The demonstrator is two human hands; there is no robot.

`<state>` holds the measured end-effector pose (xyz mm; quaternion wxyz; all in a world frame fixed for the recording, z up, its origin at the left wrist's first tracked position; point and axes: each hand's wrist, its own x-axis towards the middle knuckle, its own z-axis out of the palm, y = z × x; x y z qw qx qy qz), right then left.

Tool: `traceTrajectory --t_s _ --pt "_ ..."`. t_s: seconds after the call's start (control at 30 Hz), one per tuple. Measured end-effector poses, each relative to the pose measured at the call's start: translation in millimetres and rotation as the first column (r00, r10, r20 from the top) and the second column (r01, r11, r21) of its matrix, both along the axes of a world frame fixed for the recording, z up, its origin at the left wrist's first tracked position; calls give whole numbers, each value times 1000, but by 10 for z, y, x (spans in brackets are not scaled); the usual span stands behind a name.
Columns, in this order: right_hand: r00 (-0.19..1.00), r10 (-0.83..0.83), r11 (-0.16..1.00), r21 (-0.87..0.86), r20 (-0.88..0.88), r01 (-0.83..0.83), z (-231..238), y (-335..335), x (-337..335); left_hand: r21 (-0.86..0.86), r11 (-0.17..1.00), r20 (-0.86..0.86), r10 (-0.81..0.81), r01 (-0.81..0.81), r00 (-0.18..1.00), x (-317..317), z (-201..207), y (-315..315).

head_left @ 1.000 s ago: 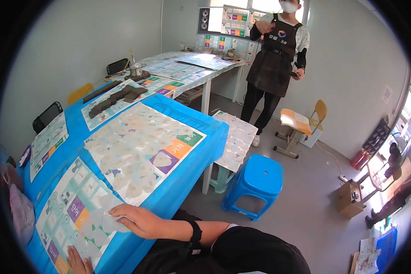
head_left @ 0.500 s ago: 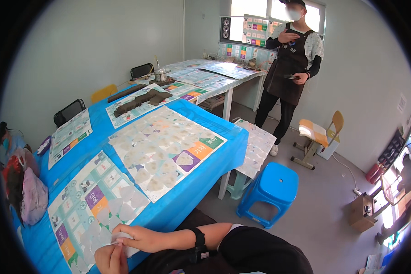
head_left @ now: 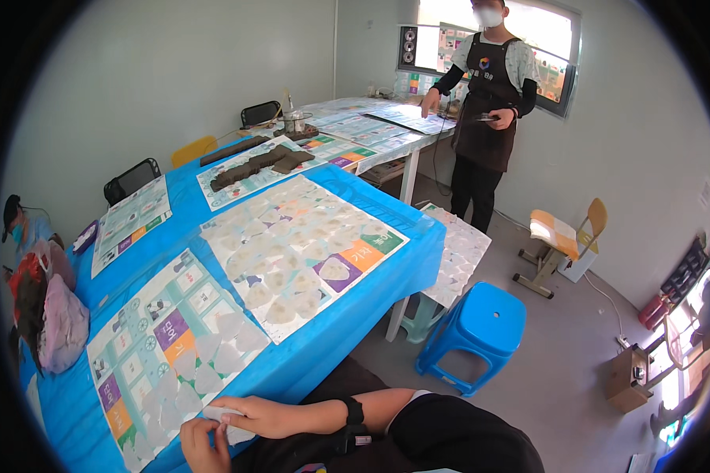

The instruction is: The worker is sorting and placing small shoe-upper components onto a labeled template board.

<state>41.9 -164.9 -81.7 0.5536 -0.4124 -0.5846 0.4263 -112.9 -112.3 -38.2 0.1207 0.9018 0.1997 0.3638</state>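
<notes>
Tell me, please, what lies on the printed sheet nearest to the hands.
Thin grey pieces lie on the printed sheet, mostly toward its right side; the print directly beneath them is covered.

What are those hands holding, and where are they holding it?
A pale piece. The right hand grips it, with bits showing either side of the fingers; the left hand has fingertips at its left edge.

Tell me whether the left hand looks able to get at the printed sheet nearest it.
Probably yes: the printed sheet lies just beyond the left hand, with nothing visible standing between, though that hand seems busy at a pale piece with the right hand.
</notes>
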Motion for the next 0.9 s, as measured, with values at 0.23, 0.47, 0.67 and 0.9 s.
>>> traceTrajectory --t_s 0.23,0.47,0.67,0.9 --pt "954 4 973 -220 -300 -73 -78 139 -136 192 980 -4 49 -47 999 -146 -144 112" --pt "968 -97 970 -240 -231 40 -314 -36 49 139 970 -94 -185 197 978 -63 -319 250" --pt "883 -10 962 -244 -469 -118 -152 -68 -52 209 971 13 -117 112 993 -155 -278 83" --pt "909 39 971 -200 -415 -133 -135 4 -66 159 982 103 -122 104 987 -191 -264 132"
